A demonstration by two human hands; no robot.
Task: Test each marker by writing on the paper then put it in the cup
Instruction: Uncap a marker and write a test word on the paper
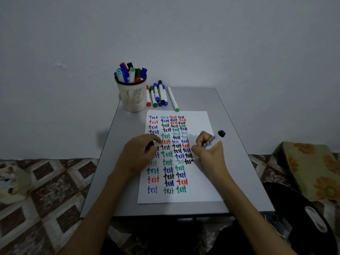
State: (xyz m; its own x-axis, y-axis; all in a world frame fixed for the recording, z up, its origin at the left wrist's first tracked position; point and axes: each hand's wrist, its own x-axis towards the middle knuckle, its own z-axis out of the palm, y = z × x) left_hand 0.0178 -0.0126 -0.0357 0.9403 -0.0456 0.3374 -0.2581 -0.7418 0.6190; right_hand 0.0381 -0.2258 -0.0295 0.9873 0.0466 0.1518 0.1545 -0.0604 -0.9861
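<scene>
A white sheet of paper [200, 181] lies on the small grey table [244, 181], covered with rows of the word "test" in blue, red, green and black. My right hand [209, 153] grips a white marker [214, 140] with a black end, its tip down on the paper at a half-written black word. On the paper's left side, my left hand [141, 155] rests and holds a small black cap [150, 145]. A cream mesh cup [133, 95] at the table's far edge holds several markers. Several more markers [158, 94] lie beside it.
A single marker with a green end [173, 99] lies apart, right of the group. The table stands against a pale wall. A patterned floor mat [42, 196] spreads to the left. A flowered cushion [312, 172] and a dark round object [311, 218] sit to the right.
</scene>
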